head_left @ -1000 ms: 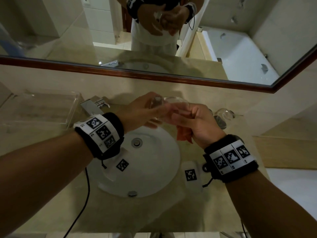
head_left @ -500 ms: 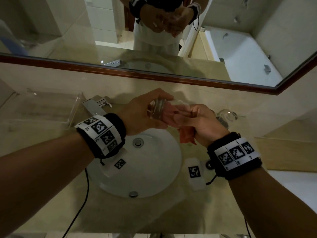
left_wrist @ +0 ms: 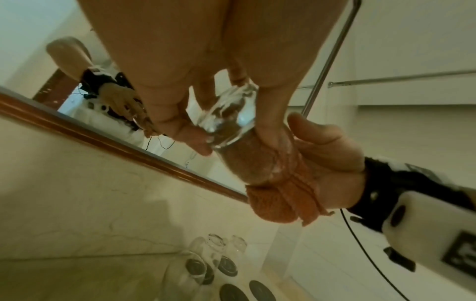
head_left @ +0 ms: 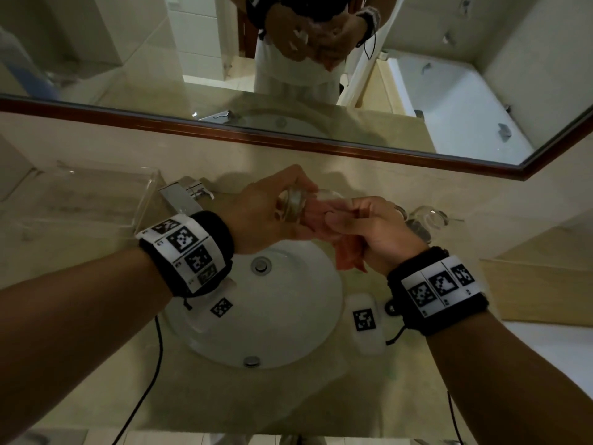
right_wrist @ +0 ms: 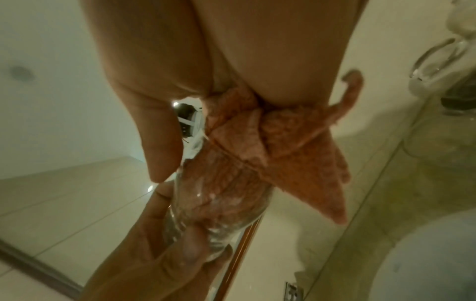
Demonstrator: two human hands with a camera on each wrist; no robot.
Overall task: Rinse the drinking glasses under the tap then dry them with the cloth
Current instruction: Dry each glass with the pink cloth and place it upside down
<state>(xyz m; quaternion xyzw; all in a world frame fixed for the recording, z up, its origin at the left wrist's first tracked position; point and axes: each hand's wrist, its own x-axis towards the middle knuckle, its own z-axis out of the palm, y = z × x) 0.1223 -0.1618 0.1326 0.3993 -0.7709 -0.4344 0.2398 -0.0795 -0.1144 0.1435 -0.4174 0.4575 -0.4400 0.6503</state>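
Above the white sink (head_left: 298, 335), my left hand (head_left: 266, 213) grips a clear drinking glass (head_left: 293, 202) by its thick base, holding it on its side. My right hand (head_left: 369, 229) holds an orange cloth (head_left: 348, 252) that is stuffed into the mouth of the glass. In the left wrist view the cloth (left_wrist: 270, 183) fills the glass (left_wrist: 231, 116) and bunches in my right palm. From the right wrist, my fingers are pushed with the cloth (right_wrist: 270, 138) into the glass (right_wrist: 226, 213). The tap (head_left: 179, 194) stands at the sink's back left.
More glasses (head_left: 426, 216) stand on dark coasters on the counter at the right; the same glasses (left_wrist: 213, 260) show in the left wrist view. A clear tray (head_left: 96, 194) sits at the left. A framed mirror (head_left: 288, 136) runs along the wall behind.
The glass has been turned in my hands, its base now facing more toward me. Both hands stay above the back of the sink.
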